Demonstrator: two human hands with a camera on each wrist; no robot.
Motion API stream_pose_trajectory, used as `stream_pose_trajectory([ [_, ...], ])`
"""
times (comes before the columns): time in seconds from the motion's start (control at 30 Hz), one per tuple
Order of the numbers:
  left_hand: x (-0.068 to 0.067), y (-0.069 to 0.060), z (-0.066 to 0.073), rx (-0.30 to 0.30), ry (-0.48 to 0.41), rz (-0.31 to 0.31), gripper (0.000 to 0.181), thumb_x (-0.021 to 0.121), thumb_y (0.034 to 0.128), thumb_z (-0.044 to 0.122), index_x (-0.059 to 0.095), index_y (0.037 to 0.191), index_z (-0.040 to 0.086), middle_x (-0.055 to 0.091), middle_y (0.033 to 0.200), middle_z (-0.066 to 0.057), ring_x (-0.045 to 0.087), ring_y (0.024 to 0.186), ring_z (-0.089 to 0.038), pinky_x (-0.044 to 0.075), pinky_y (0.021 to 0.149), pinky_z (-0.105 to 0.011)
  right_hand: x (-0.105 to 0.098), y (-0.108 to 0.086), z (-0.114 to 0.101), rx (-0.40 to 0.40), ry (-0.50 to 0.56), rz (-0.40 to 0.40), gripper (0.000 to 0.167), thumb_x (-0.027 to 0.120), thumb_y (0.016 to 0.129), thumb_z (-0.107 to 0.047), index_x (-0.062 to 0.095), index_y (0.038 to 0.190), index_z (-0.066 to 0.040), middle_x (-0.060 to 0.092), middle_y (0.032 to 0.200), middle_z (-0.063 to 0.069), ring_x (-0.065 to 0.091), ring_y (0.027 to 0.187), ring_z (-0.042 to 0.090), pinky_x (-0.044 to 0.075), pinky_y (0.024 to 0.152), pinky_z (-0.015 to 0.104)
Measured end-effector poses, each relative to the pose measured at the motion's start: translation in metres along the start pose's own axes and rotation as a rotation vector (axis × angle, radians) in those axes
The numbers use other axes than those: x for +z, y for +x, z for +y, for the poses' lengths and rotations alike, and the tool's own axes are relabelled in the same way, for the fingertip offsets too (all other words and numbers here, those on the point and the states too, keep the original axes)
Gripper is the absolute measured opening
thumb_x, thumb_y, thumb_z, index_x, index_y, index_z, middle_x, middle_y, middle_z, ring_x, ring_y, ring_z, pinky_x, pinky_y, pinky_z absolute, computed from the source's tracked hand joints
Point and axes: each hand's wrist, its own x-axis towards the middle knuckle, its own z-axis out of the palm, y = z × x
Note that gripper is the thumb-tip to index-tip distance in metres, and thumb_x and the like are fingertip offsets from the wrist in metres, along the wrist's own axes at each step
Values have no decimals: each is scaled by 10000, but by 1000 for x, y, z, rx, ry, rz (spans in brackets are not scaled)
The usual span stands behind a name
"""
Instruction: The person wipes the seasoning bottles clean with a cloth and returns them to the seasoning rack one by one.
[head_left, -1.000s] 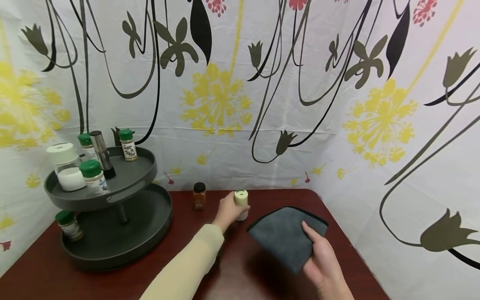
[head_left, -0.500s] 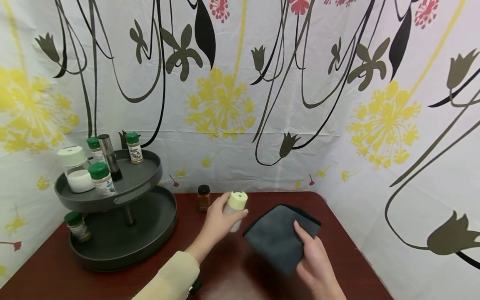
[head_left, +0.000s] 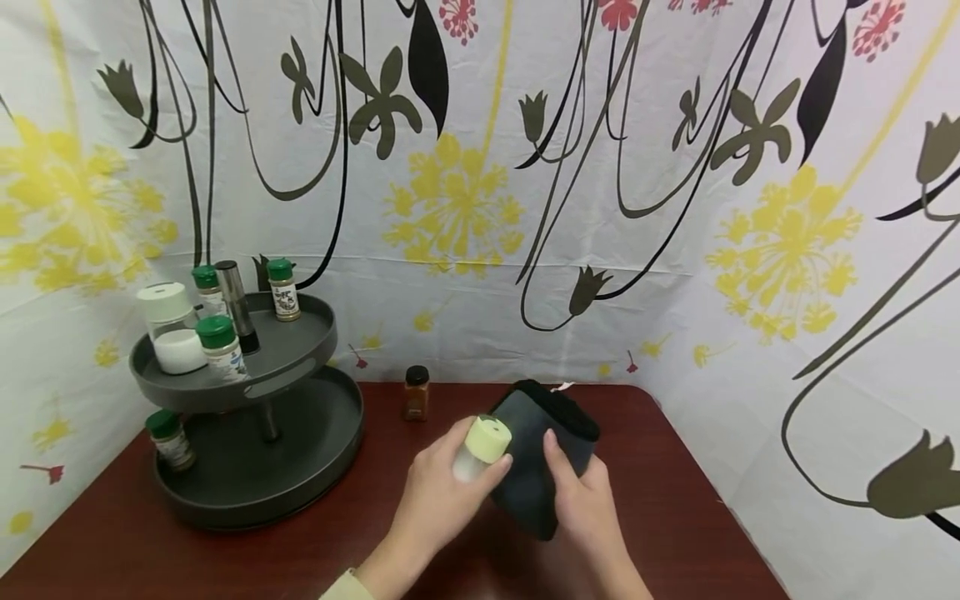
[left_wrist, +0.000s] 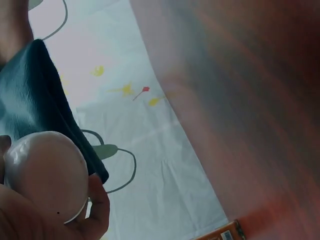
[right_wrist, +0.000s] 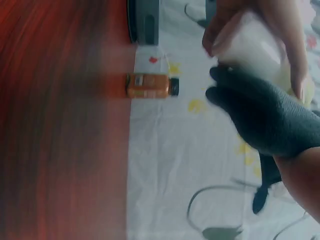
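Note:
My left hand [head_left: 442, 492] grips a clear jar [head_left: 469, 463] with a pale yellow-green lid [head_left: 489, 438], lifted above the table and tilted. White contents show through its wall, and its round base [left_wrist: 47, 175] faces the left wrist camera. Close by on the right, my right hand [head_left: 588, 500] holds a folded dark grey cloth [head_left: 528, 442] with black edging, thumb on top. Jar and cloth overlap in the head view; in the right wrist view the cloth [right_wrist: 270, 112] lies against or just under the jar [right_wrist: 252, 47], and I cannot tell whether they touch.
A two-tier dark grey turntable [head_left: 258, 492] stands at the left, bearing several green-capped spice bottles [head_left: 285, 292], a white-lidded jar [head_left: 174, 329] and a metal cylinder [head_left: 237, 304]. A black-capped orange-brown spice bottle [head_left: 416, 394] stands at the back of the dark red table [head_left: 667, 517].
My left hand has lifted the jar off the table and drawn it nearer, tilting it. My right hand has brought the cloth leftward up to the jar, and the cloth has folded over more.

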Motion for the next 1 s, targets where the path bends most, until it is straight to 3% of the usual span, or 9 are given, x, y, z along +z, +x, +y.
stream_pose_trajectory([
  [0.1,0,-8,2,4,62,16,588,780,918,604,641,1390,282,741,1165,63,655,862,-86,549,678,-271,12,-10,1,-225,-53,23,344,626,1086,-385,749,1228,-97,786,1087,71,705,916,76,578,824,249],
  [0.2,-1,-15,4,51,141,39,501,791,946,454,648,1384,258,742,1103,78,676,875,-89,568,710,-305,20,-17,6,-576,-164,37,186,703,1037,-167,767,1200,-104,796,1012,24,712,876,58,570,800,192],
  [0.33,-4,-24,5,142,213,45,453,792,922,254,660,1353,215,736,1023,79,686,874,-81,588,746,-321,25,-20,6,-901,-296,5,471,740,978,-37,658,1436,-109,763,1301,61,754,1145,158,522,1009,115],
  [0.47,-6,-32,6,191,243,5,413,786,915,256,677,1310,208,708,954,91,652,831,-50,575,711,-288,25,-17,-2,-829,-310,-64,316,716,1017,-107,720,1331,-147,796,1136,2,757,1012,101,554,914,130],
  [0.57,-5,-35,7,181,263,-13,389,793,909,327,685,1266,220,683,930,101,592,781,-22,521,643,-249,25,-14,-9,-605,-247,-93,139,666,1063,-201,801,1074,-168,728,795,-80,643,746,29,549,719,210],
  [0.7,-5,-35,8,95,252,4,426,773,940,472,682,1283,238,702,949,99,553,725,-5,447,581,-225,26,-14,-9,-367,-169,-76,307,613,1095,-299,819,928,-144,697,706,-62,600,692,35,529,690,248],
  [0.77,-6,-34,8,57,247,20,473,766,944,519,674,1324,253,723,980,99,567,724,-2,443,576,-233,27,-16,-5,-402,-168,-55,287,625,1089,-269,802,899,-147,686,699,-75,587,681,28,522,670,238],
  [0.87,-7,-32,5,44,245,37,454,769,947,494,672,1331,271,723,953,107,596,723,-23,456,587,-267,28,-21,1,-626,-228,-26,138,675,1048,-152,782,962,-155,652,717,-102,578,684,9,507,652,183],
  [1.0,-8,-32,3,103,255,11,429,774,947,384,673,1331,220,712,930,92,656,784,-70,517,645,-317,29,-21,-1,-883,-322,-69,334,692,1022,-69,703,1347,-144,781,1165,-15,754,1039,97,542,930,119],
])
